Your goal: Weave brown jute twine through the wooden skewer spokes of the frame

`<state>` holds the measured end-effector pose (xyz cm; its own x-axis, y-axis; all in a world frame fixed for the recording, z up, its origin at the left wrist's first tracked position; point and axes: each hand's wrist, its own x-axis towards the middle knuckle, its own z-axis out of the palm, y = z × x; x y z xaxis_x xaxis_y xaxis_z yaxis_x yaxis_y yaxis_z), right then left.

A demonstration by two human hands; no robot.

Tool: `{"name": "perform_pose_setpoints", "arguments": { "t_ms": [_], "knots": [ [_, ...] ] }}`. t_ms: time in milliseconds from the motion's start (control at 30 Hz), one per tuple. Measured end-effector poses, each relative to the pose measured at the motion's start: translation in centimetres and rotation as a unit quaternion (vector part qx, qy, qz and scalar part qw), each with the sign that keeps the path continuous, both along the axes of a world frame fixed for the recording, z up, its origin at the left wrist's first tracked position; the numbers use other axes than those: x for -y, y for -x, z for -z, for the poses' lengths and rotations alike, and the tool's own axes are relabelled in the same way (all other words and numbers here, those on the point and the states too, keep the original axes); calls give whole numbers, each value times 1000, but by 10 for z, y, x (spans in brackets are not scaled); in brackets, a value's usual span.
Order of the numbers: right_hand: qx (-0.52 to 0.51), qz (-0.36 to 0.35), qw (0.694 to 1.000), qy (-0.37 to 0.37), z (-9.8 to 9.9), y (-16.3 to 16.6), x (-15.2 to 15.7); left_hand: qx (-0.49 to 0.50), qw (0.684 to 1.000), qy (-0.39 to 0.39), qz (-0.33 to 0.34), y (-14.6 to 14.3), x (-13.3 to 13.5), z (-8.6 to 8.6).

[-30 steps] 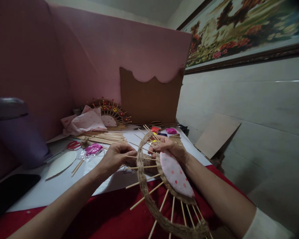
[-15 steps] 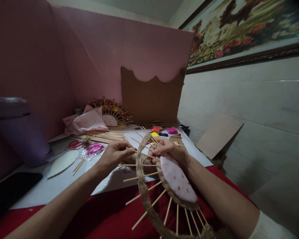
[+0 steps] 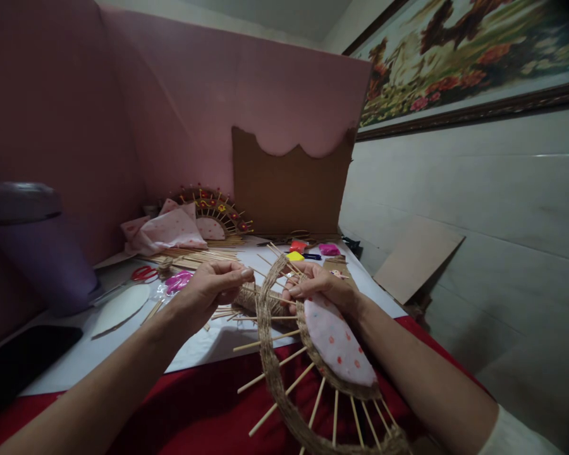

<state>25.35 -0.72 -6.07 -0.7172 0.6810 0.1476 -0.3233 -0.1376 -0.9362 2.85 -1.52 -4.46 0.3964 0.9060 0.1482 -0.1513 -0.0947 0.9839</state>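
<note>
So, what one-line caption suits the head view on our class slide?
Right hand holding a twine-bound stick fan with spotted fabric, left hand pinched beside it.

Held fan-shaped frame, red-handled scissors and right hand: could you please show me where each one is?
Held fan-shaped frame (image 3: 337, 344): head view, on its spotted cloth panel.
Red-handled scissors (image 3: 144, 273): head view, on the red handles.
Right hand (image 3: 323, 285): head view, on the back of the hand.
</note>
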Motion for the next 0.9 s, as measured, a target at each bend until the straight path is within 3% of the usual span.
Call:
{"name": "perform_pose_setpoints", "arguments": {
  "t_ms": [133, 200, 333, 467, 667, 900],
  "knots": [
    [18, 0, 1000, -4, 0, -1, -1, -39, 999, -20, -3, -1, 3, -3],
    [25, 0, 1000, -1, 0, -1, -1, -87, 993, -79, -29, -2, 5, -4],
    [35, 3, 999, 5, -2, -1, 0, -167, 945, -265, -93, -5, 8, -5],
    [50, -3, 999, -3, -4, 0, 2, -206, 905, -349, -133, -5, 8, -4],
    [52, -28, 998, -19, -6, 2, 5, -264, 879, -354, -180, -5, 7, -5],
    [57, -43, 997, -12, -7, 3, 10, -215, 925, -271, -156, -4, 6, -8]
  ]
}}
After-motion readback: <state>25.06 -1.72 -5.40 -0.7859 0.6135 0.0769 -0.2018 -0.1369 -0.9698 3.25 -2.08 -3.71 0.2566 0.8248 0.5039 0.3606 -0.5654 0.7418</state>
